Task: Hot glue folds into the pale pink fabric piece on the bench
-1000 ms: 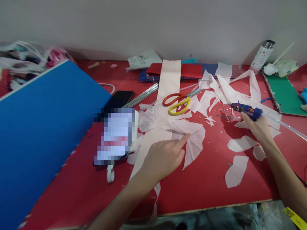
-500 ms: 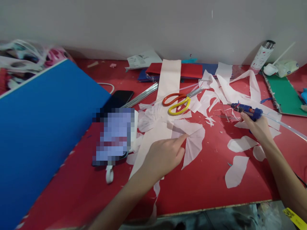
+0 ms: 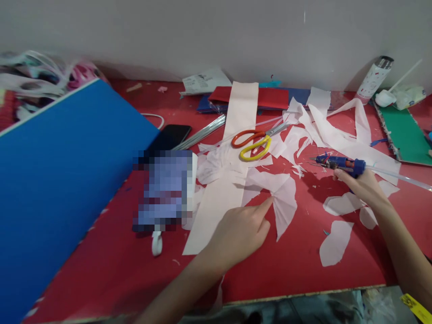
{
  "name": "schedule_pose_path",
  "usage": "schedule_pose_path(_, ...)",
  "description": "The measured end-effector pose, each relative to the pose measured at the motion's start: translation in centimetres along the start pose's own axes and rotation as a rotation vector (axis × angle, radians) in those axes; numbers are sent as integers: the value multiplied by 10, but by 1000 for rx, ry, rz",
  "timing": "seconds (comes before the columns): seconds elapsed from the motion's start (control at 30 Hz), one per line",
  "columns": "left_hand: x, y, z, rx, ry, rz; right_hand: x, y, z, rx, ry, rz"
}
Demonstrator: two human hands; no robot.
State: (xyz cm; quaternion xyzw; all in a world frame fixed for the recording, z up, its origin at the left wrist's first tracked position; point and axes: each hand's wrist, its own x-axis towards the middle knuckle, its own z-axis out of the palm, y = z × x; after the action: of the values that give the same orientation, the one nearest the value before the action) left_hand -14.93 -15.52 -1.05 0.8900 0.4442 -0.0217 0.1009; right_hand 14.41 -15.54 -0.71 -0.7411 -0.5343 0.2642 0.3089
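My left hand (image 3: 241, 231) lies over the table with its index finger stretched out and its other fingers curled. That fingertip presses on a pleated, fan-like piece of pale pink fabric or paper (image 3: 285, 209); I cannot tell which material. My right hand (image 3: 366, 186) is wrapped round a blue glue gun (image 3: 342, 164), held above the table with its nozzle pointing left. A clear glue stick (image 3: 398, 174) sticks out behind it. Scissors (image 3: 258, 143) with one orange and one yellow handle lie between the hands, farther back. Several cut pale pieces (image 3: 336, 243) lie below the glue gun.
A large blue board (image 3: 74, 171) leans over the left side. Near it lie a phone (image 3: 173, 135), a blurred-out device (image 3: 165, 191) and silver rods (image 3: 202, 130). A long pale strip (image 3: 219, 202) crosses the red table (image 3: 297, 279). A thermos (image 3: 374, 81) stands back right beside a green board (image 3: 410, 135).
The glue gun has moved left and lifted slightly towards the pleated piece. My left index finger stays on that piece, which has turned a little. The whole view has shifted slightly.
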Motion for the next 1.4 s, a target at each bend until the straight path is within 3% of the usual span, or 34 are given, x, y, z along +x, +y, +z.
schedule_pose_path(0.17, -2, 10, 4, -22, 57, 90, -6, -2, -1, -36, -165, -28)
schedule_pose_path(0.37, 4, -2, 6, 40, 435, 274, -12, -9, 2, -33, -340, 29)
schedule_pose_path(0.47, 8, -11, 8, 54, 511, 349, -15, -11, 8, -100, -440, 73)
schedule_pose_path(0.67, 12, -21, 18, 50, 546, 391, -17, -8, 17, -140, -558, -65)
schedule_pose_path(1.4, 12, -21, 22, -22, 488, 378, -26, -21, 21, -121, -538, -182)
